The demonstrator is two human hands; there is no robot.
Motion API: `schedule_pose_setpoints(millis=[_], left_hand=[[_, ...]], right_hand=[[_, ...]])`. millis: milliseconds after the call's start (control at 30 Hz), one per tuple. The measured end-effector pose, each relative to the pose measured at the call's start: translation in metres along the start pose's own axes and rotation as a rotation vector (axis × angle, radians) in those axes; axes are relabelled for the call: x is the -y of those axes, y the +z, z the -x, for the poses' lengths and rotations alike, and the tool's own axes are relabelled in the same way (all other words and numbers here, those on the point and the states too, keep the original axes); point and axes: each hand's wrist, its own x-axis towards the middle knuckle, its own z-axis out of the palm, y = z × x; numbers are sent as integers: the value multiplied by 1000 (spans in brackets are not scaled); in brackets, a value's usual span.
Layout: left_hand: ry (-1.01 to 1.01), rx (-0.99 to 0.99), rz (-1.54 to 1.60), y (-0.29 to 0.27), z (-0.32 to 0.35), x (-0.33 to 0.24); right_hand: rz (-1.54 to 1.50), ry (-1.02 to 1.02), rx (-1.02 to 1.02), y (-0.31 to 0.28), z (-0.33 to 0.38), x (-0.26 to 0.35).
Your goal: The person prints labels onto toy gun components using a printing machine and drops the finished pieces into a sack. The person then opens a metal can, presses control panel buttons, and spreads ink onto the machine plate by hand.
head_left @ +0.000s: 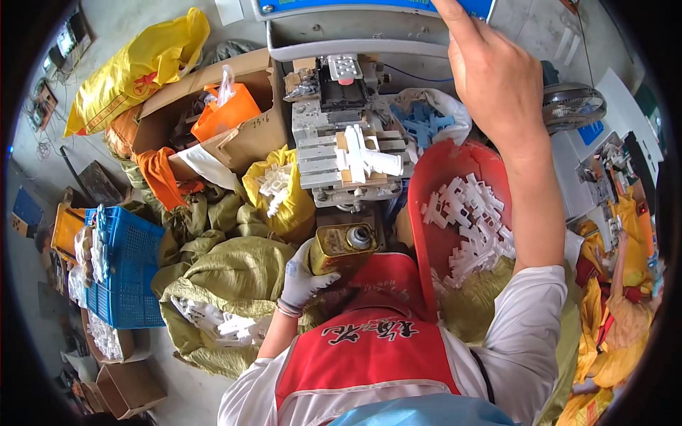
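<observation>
My left hand (pixel 302 278), in a white knitted glove, grips a worn yellow rectangular tin can (pixel 328 248) with a metal spout on top. It is held upright just in front of the machine. My bare right hand (pixel 497 74) is raised at the upper right, its index finger stretched toward the blue panel (pixel 383 6); the fingertip is cut off by the top edge. Its other fingers are mostly hidden, and I see nothing held. Between the hands, a white plastic toy pistol piece (pixel 368 155) rests on the machine's grooved metal bed (pixel 320 160).
A red scoop-shaped bin (pixel 420 206) of white plastic pieces stands right of the machine. Blue pieces (pixel 425 122) fill a bag behind it. Leftward are a yellow bag (pixel 295 206), a cardboard box (pixel 259 138), a green sack (pixel 234 266) and a blue crate (pixel 131 284). Another person (pixel 625 319) sits far right.
</observation>
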Motion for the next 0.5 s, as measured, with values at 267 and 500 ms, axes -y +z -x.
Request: schedule_pose_setpoints(millis=[267, 500], left_hand=[[0, 46, -37, 12, -4, -8], [-27, 20, 59, 31, -10, -28]], right_hand=[[35, -35, 30, -14, 1, -7], [-861, 123, 14, 30, 81, -67]])
